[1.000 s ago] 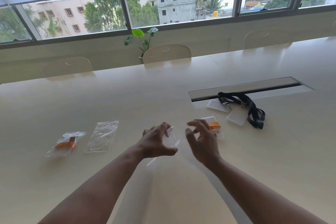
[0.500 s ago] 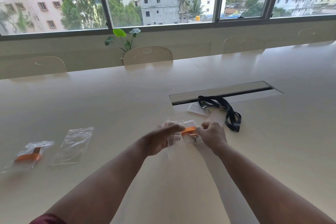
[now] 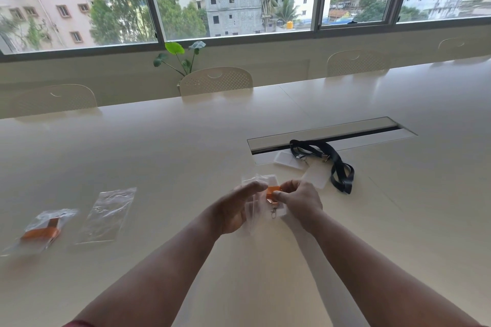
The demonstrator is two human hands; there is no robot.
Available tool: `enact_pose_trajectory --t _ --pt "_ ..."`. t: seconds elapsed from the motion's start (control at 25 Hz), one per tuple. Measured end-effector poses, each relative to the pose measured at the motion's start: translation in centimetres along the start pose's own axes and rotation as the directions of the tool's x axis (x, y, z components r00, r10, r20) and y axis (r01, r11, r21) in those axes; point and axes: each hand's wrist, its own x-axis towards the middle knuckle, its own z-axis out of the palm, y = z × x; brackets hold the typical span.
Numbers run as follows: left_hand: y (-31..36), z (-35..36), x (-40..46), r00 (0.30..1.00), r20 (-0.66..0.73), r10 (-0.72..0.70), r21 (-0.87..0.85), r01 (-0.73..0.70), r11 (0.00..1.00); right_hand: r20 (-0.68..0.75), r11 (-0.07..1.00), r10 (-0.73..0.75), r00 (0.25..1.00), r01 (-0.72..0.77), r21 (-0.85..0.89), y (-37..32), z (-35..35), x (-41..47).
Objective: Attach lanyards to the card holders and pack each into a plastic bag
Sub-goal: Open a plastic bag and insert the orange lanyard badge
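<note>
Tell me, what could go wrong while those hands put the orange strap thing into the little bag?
The metal clip dangles below the orange lanyard pinched by the right hand; it might snag the edge of the thin clear bag the left hand holds. The floppy bag could also fold shut, or the card holder slip out.

The two hands [image 3: 268, 204] are meeting in the middle of the table [image 3: 159, 146]. Two bags [image 3: 77, 218] are lying at the left. The lanyards [image 3: 332, 159] are lying far right.
</note>
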Motion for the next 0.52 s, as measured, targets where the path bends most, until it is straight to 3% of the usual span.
enact_pose_trajectory --t 0.2,0.36,0.52 --pt "-0.3 0.0 -0.9 0.994 0.101 0.052 -0.041 -0.048 0.998 0.017 1.0 -0.002 1.0 0.001 0.009 -0.4 0.5 -1.2" --pt "-0.7 -0.6 -1.6 0.995 0.093 0.045 -0.049 -0.04 0.998 0.142 0.95 -0.043 0.989 -0.003 0.313 -0.8 0.5 -1.9" --pt "-1.2 -1.1 -2.4 0.993 0.046 0.113 -0.189 -0.102 0.977 0.203 0.837 -0.133 0.97 0.0 0.548 -1.5 0.7 -3.1"
